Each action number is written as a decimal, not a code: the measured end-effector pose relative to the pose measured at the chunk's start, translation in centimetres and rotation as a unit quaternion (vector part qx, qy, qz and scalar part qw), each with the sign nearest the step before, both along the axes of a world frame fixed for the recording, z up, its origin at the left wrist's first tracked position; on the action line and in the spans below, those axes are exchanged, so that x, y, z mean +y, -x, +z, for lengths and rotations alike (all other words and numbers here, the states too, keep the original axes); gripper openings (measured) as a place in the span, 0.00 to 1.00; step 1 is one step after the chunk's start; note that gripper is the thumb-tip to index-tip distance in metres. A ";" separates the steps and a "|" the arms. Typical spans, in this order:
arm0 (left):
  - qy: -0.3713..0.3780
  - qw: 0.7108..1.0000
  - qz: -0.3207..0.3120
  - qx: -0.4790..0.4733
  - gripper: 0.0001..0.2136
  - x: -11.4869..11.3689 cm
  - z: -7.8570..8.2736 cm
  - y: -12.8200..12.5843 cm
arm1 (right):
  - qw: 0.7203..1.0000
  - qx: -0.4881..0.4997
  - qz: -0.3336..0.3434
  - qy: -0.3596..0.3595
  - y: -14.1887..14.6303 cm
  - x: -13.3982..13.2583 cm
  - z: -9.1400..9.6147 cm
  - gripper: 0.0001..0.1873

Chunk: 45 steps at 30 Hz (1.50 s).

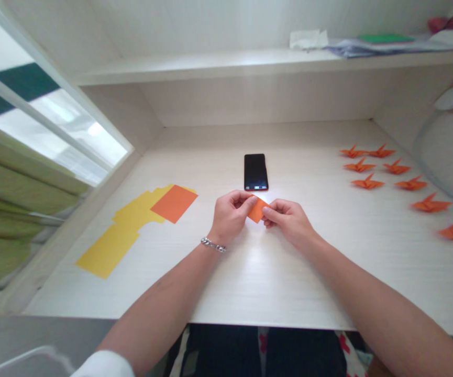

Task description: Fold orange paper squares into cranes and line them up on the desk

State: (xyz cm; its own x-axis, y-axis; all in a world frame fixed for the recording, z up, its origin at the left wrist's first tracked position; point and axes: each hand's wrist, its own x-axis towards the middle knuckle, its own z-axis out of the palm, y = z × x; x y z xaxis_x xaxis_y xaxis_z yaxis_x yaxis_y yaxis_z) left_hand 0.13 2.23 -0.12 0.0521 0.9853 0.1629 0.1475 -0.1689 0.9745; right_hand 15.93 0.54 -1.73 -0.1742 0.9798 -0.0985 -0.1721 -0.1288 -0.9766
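A small folded piece of orange origami paper [257, 210] is held between my two hands, just above the desk. My left hand [232, 210] pinches its upper left part with thumb and fingers; a chain bracelet [213, 244] circles that wrist. On the other side, my right hand [287, 217] grips the paper's right corner, thumb on top. Right behind the paper lies a black phone [255, 172], screen up. To the left, an orange square sheet [174, 203] rests on several overlapping yellow sheets [108, 250].
Several folded orange paper cranes [367, 181] stand in rows at the right of the white desk [226, 293]. A shelf [226, 65] with papers runs above the back. A window and green curtain [22, 209] are at the left; a cable [420, 152] hangs along the right wall.
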 end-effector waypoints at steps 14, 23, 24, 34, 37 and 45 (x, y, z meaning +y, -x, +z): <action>0.003 1.000 -0.017 0.010 0.10 -0.2 0.0 0.1 | 0.997 -0.075 0.013 -0.011 0.0 0.1 0.0 0.18; 0.117 0.981 -0.117 -0.103 0.18 -0.5 0.1 -0.1 | 0.995 -0.053 -0.074 -0.037 -0.3 0.5 0.0 0.18; 0.124 0.980 -0.121 -0.101 0.16 -0.5 0.0 -0.1 | 0.996 -0.049 -0.072 -0.031 -0.3 0.4 0.1 0.18; 0.184 0.968 -0.142 -0.094 0.13 -0.7 -0.2 0.1 | 0.997 -0.051 -0.051 -0.011 0.0 0.3 0.7 0.16; 0.199 0.964 -0.136 -0.111 0.14 -0.7 -0.2 0.1 | 0.998 -0.035 -0.049 -0.002 -0.1 0.3 0.5 0.15; 0.200 0.959 -0.158 -0.123 0.17 -0.6 -0.5 0.2 | 0.998 0.015 -0.038 0.038 -0.3 0.5 0.8 0.14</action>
State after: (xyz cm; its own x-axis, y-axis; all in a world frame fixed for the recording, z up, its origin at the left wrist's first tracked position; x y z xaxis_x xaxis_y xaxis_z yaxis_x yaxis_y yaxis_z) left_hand -0.10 1.59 -0.64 0.3659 0.9132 -0.1792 -0.0916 0.2270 0.9696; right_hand 16.23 1.09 -0.88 -0.1038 0.9802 -0.1683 -0.2122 -0.1872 -0.9591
